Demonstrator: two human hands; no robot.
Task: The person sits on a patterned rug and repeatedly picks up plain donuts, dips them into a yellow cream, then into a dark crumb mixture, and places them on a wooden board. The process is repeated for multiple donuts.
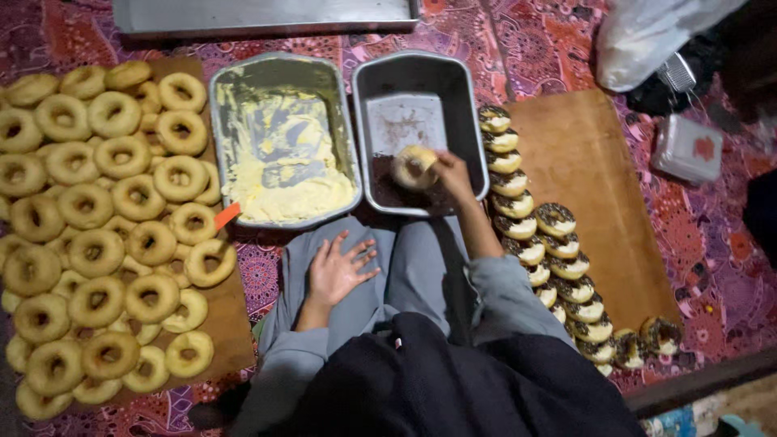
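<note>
My right hand (450,173) holds a plain doughnut (413,166) over the dark sprinkles in the right metal tray (469,105). My left hand (337,271) rests flat and empty on my grey-clad knee, fingers spread. To the left of the sprinkle tray stands a second metal tray (222,113) with pale yellow cream (287,190) spread in it. Many plain ring doughnuts (97,226) lie piled on a board at the left. Finished doughnuts topped with sprinkles (558,267) stand in rows on a brown board at the right.
A brown board (595,170) at the right has bare room beyond the topped doughnuts. An orange spatula handle (227,215) pokes from the cream tray. A flat metal sheet (267,14) lies at the back. A white plastic bag (647,36) and a small clear box (688,148) sit far right.
</note>
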